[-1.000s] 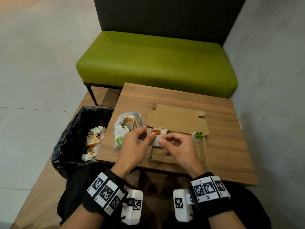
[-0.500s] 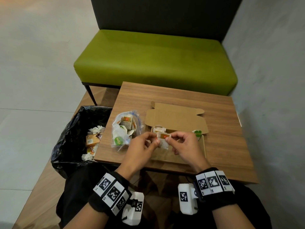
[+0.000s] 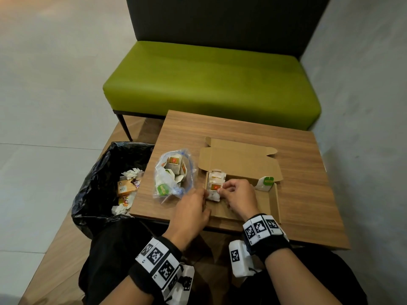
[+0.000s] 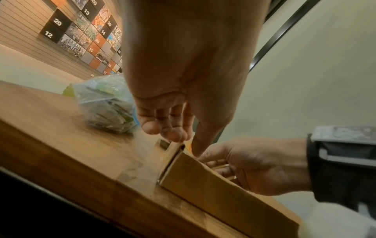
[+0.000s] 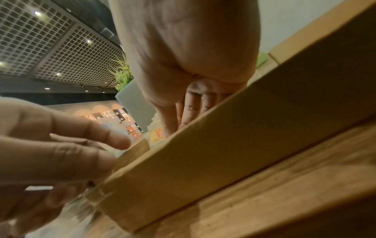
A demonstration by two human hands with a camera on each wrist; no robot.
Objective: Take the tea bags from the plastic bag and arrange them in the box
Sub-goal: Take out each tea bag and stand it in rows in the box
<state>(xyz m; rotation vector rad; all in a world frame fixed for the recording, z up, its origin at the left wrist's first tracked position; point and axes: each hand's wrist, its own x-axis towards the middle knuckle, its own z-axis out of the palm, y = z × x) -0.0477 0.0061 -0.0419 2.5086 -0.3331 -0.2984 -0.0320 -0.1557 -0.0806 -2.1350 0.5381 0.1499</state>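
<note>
An open cardboard box [image 3: 240, 166] lies on the wooden table [image 3: 308, 194]. Several white tea bags [image 3: 215, 177] stand in a row at its left end. My right hand [image 3: 222, 189] pinches a tea bag with a red label [image 3: 214, 187] at the front of that row; in the right wrist view its fingers [image 5: 189, 109] reach down behind the box wall [image 5: 223, 153] beside the label [image 5: 156, 133]. My left hand [image 3: 203, 195] rests at the box's left wall [image 4: 213, 185] with relaxed fingers [image 4: 175, 133]. The clear plastic bag [image 3: 174, 175] [image 4: 105, 106] of tea bags lies left of the box.
A green-tagged tea bag [image 3: 267, 182] leans at the box's right end. A black-lined bin [image 3: 105, 179] with rubbish stands left of the table. A green bench [image 3: 209, 84] is behind it and a grey wall [image 3: 363, 128] to the right.
Both hands carried the red-labelled tea bag from above the box's front down into the row at its left end. The left hand has let go and dropped to the box wall.
</note>
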